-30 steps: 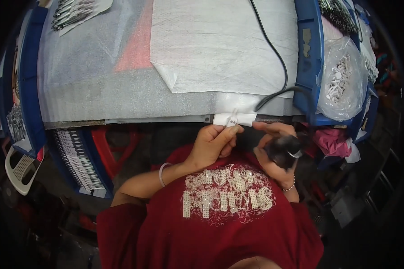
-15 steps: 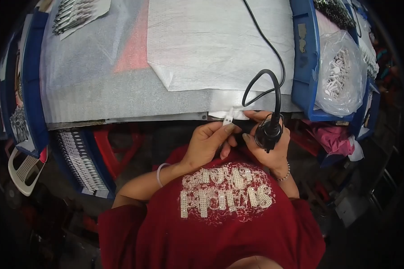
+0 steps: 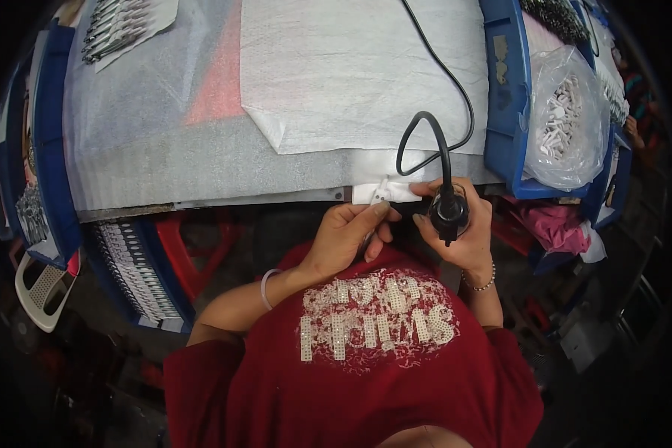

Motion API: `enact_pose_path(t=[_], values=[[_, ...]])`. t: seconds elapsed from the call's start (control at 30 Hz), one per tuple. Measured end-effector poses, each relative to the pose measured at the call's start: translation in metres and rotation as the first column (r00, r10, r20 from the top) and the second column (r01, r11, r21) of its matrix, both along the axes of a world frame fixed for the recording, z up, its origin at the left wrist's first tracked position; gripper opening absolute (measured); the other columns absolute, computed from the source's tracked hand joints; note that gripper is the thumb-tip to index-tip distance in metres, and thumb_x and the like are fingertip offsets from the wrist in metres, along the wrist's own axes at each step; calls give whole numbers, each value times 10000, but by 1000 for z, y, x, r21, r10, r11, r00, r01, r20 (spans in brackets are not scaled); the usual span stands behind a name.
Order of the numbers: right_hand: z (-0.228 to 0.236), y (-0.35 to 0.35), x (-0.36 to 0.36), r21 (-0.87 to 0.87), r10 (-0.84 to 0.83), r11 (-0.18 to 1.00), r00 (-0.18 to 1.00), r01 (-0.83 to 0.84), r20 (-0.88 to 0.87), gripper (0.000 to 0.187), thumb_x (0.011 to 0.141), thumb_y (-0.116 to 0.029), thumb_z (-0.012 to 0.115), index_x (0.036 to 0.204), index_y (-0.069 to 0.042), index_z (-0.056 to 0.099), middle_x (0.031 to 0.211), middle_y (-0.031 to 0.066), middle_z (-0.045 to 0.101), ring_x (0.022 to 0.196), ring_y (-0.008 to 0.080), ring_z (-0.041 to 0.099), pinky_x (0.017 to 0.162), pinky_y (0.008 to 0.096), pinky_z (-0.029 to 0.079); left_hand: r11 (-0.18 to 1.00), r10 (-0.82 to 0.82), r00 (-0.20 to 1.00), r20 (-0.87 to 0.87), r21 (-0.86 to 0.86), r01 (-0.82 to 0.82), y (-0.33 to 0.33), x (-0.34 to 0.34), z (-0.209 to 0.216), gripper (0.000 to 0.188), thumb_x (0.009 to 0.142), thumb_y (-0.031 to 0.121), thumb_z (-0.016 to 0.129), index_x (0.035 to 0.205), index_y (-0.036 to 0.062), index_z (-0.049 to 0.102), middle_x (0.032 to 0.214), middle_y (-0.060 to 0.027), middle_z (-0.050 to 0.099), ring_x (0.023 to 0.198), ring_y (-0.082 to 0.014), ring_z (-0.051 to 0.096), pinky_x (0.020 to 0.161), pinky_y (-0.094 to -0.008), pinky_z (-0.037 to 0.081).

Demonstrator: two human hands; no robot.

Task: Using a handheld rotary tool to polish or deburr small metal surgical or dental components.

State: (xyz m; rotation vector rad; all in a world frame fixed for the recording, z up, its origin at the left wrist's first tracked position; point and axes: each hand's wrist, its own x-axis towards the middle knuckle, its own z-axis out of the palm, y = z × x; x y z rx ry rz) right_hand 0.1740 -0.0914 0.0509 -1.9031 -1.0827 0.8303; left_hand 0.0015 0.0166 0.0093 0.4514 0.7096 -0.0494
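Note:
At the near edge of the bench, my left hand (image 3: 351, 237) pinches a small white plastic piece (image 3: 380, 196) between thumb and fingers. The piece has small dark holes and lies over a white cloth pad (image 3: 407, 193) at the edge. Just right of it, my right hand (image 3: 473, 233) is wrapped round a black corded electric screwdriver (image 3: 449, 215). The tool is seen end-on, its cord rising from the top, and its tip is hidden below. My right index finger reaches toward the pad.
A blue bin (image 3: 506, 97) at the right holds a clear bag of small white parts (image 3: 564, 119). The black cord (image 3: 455, 82) runs across a white sheet (image 3: 351, 75). Metal-and-white pieces (image 3: 119, 30) lie far left. Blue trays (image 3: 52, 134) flank the left side; a red stool (image 3: 179, 254) stands below.
The screwdriver has tilted, and its cord loop has shifted a little left. My right hand has moved slightly up. More of the white pad shows beside the piece; my left hand keeps its pinch.

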Motion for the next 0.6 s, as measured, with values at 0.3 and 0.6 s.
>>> enact_pose_path(t=[0.3,0.6], values=[[5,-9,-16,-62,-197,980,953,188,-229,417,665,-56,789,1036,-25,601,885,69,691,791,126,671,693,245,509,998,41,999,5,-51,-41,-6,-2,-2,272,995,216,494,972,-6,650,683,-30,592,491,-60,496,439,-198,383],[-10,-9,-15,-34,-71,997,982,66,-175,476,692,85,705,1104,33,471,1040,193,670,692,73,586,660,213,469,999,32,999,4,-14,-32,-5,-1,-8,255,992,203,503,969,-4,649,670,-16,583,476,-47,468,426,-189,360]])
